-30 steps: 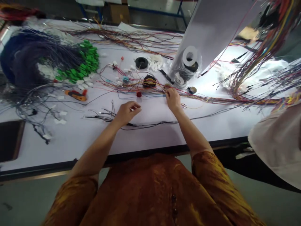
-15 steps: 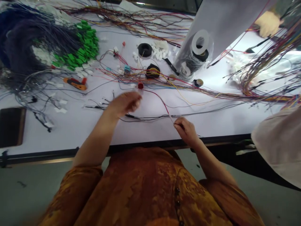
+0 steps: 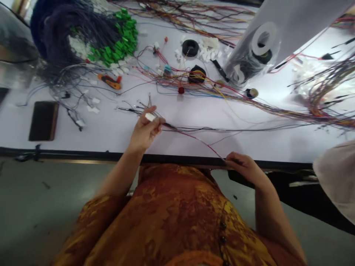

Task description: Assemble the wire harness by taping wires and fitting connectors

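Note:
My left hand (image 3: 145,130) is closed, with a small white connector (image 3: 150,117) between thumb and fingers. From beside these fingers a thin red wire (image 3: 191,136) with pale sections runs down to the right. Its other visible stretch ends in a pinch of my right hand (image 3: 242,165), over the table's front edge. Whether the wire joins the white connector is hidden by the left fingers. Black cables (image 3: 205,129) lie on the table behind the red wire, their stripped or terminal ends (image 3: 130,109) fanned out just left of my left hand.
A long wire bundle (image 3: 266,109) crosses the table, with a red cap (image 3: 181,89) and tape rolls (image 3: 190,48) near it. Further left are orange-handled cutters (image 3: 110,81), green connectors (image 3: 122,40) on dark blue wires and a dark phone-like slab (image 3: 43,121). A pale roll (image 3: 291,26) stands behind.
My left hand has come down onto the red wire's end, and the white connector now shows in it. My right hand has drawn toward the table edge and right, straightening the wire. The view has shifted.

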The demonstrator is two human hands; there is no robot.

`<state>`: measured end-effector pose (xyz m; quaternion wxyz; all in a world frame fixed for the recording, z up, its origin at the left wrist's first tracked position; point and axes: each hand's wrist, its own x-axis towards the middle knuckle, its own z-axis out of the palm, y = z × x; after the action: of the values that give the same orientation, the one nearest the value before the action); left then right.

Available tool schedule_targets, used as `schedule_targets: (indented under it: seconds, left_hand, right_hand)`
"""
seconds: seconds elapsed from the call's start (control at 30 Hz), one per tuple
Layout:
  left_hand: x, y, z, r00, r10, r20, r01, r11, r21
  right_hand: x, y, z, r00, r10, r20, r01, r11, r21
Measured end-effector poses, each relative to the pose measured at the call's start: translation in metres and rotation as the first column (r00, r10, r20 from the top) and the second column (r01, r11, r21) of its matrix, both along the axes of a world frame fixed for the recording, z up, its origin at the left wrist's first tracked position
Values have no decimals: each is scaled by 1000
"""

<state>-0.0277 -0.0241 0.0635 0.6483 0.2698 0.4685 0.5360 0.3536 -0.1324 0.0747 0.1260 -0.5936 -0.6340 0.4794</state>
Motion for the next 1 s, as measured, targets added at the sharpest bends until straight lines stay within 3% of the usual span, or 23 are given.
schedule_targets:
  seconds: [0.1, 0.17, 0.3, 0.37, 0.43, 0.53, 0.6, 0.67, 0.73, 0.8, 0.83, 0.87, 0.9, 0.93, 1.0]
  left_hand:
    - [-25, -50, -26, 987, 27, -159, -39, 997, -73]
    - [-40, -75, -41, 940, 43, -338, -75, 994, -81]
    - [-65, -101, -52, 713, 4, -702, -47, 998, -42]
    - [-74, -105, -50, 600, -36, -799, 29, 999, -23]
    - [-81, -105, -48, 538, -115, -835, 130, 990, -52]
    - [-89, -97, -45, 438, -160, -885, 252, 966, -50]
    - [-90, -87, -42, 357, -156, -921, 351, 936, -23]
    - [-86, -74, -35, 326, -152, -933, 426, 905, 1]
    - [-72, -61, -26, 366, -183, -913, 468, 884, 11]
    - [-47, -48, -21, 460, -341, -820, 564, 825, -27]
    - [-30, -42, -22, 512, -481, -712, 637, 769, -61]
    - [-11, -36, -25, 551, -634, -543, 718, 691, -78]
    - [9, -30, -31, 601, -729, -327, 752, 655, -79]
    - [29, -25, -38, 685, -720, -115, 713, 694, -99]
    - [66, -13, -53, 829, -530, 180, 559, 805, -198]
  right_hand:
    - [-16, -1, -10, 974, 202, 107, -191, 976, -107]
    - [-31, 3, -8, 941, 287, 178, -271, 956, -108]
    - [-59, 33, 2, 939, 240, 245, -278, 951, 133]
    - [-66, 58, -1, 954, 156, 257, -233, 925, 302]
    - [-67, 85, -13, 947, 80, 312, -207, 892, 401]
    - [-59, 114, -38, 927, 71, 368, -218, 901, 376]
    - [-53, 123, -50, 945, 93, 314, -203, 919, 338]
    - [-49, 125, -56, 971, 71, 230, -149, 927, 343]
    - [-48, 124, -56, 987, 31, 155, -84, 933, 351]
    - [-49, 122, -55, 997, -4, 83, -23, 943, 331]
    - [-50, 122, -55, 999, -23, 46, 8, 950, 314]
    - [-50, 123, -54, 999, -43, 7, 39, 955, 294]
    - [-49, 123, -54, 998, -61, -32, 68, 959, 275]
    - [-49, 124, -55, 995, -77, -69, 92, 962, 258]
    - [-45, 124, -54, 988, -89, -123, 116, 966, 231]
